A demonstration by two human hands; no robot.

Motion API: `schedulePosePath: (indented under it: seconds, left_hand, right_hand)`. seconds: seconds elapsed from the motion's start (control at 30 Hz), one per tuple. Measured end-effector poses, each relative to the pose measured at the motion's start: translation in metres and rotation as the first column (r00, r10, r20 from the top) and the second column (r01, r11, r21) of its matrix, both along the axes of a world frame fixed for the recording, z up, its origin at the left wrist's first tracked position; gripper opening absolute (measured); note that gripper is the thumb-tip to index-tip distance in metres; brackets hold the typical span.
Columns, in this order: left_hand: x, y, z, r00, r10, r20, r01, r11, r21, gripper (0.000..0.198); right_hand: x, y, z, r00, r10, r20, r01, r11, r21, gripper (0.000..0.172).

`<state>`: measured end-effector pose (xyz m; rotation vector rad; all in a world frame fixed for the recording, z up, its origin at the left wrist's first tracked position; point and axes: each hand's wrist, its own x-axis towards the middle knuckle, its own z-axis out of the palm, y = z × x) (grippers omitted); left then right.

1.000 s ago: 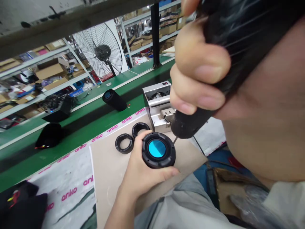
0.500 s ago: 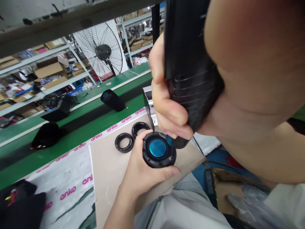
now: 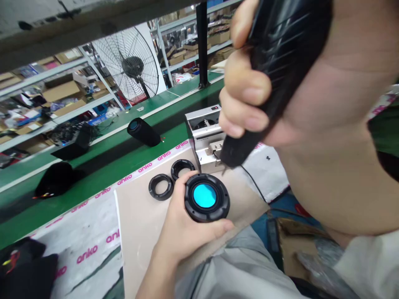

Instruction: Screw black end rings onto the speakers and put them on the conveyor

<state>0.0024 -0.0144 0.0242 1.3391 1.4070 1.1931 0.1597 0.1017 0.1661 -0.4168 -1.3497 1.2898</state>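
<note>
Over the tan board, the left hand is curling around the speaker while the right hand, clenching a power driver, is hovering the blurred bit near the speaker's one o'clock, where any wobble could be scratching the blue disc

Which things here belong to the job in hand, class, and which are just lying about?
In use:
blue-centred black part, in the left hand
black tool, in the right hand
probably two black rings, metal machine

Apparently just lying about:
standing fan
shelved cardboard box
</note>
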Motion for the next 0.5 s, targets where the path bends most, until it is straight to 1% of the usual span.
schedulePosePath:
  seconds: [0.03, 0.07, 0.1, 0.17, 0.23, 0.3, 0.37, 0.43, 0.5]
  left_hand:
    - [0.000, -0.001, -0.001, 1.000, 0.010, 0.006, -0.010, 1.000, -0.028, 0.102]
    - [0.001, -0.001, -0.001, 1.000, 0.014, 0.017, -0.013, 0.998, -0.053, 0.104]
    - [0.001, -0.001, -0.001, 0.999, 0.014, 0.030, -0.012, 0.997, -0.075, 0.105]
    - [0.002, -0.001, 0.000, 0.999, 0.014, 0.052, -0.009, 0.995, -0.098, 0.106]
    - [0.003, -0.001, 0.001, 0.998, 0.015, 0.064, -0.008, 0.995, -0.100, 0.105]
    - [0.004, -0.001, 0.002, 0.997, 0.015, 0.073, -0.008, 0.995, -0.097, 0.102]
    - [0.004, -0.002, 0.003, 0.996, 0.014, 0.084, -0.006, 0.995, -0.096, 0.100]
    - [0.005, -0.002, 0.003, 0.995, 0.013, 0.096, -0.004, 0.995, -0.099, 0.098]
    - [0.005, -0.003, 0.003, 0.994, 0.014, 0.105, -0.003, 0.995, -0.103, 0.100]
  right_hand:
    - [0.001, 0.009, -0.010, 0.998, -0.030, -0.057, 0.037, 0.993, 0.113, 0.059]
    - [0.002, 0.019, -0.021, 0.994, -0.070, -0.080, 0.081, 0.986, 0.144, 0.051]
    - [0.001, 0.029, -0.033, 0.987, -0.120, -0.104, 0.135, 0.980, 0.147, 0.046]
    - [0.000, 0.046, -0.054, 0.986, -0.148, -0.077, 0.157, 0.980, 0.124, 0.046]
    - [-0.003, 0.055, -0.069, 0.986, -0.158, -0.051, 0.163, 0.980, 0.112, 0.048]
    - [-0.005, 0.057, -0.078, 0.986, -0.165, -0.034, 0.168, 0.980, 0.109, 0.051]
    - [-0.006, 0.057, -0.083, 0.986, -0.165, -0.010, 0.165, 0.982, 0.096, 0.053]
    - [-0.006, 0.054, -0.084, 0.988, -0.155, 0.017, 0.154, 0.986, 0.065, 0.054]
    - [-0.003, 0.050, -0.081, 0.991, -0.119, 0.054, 0.119, 0.993, 0.008, 0.052]
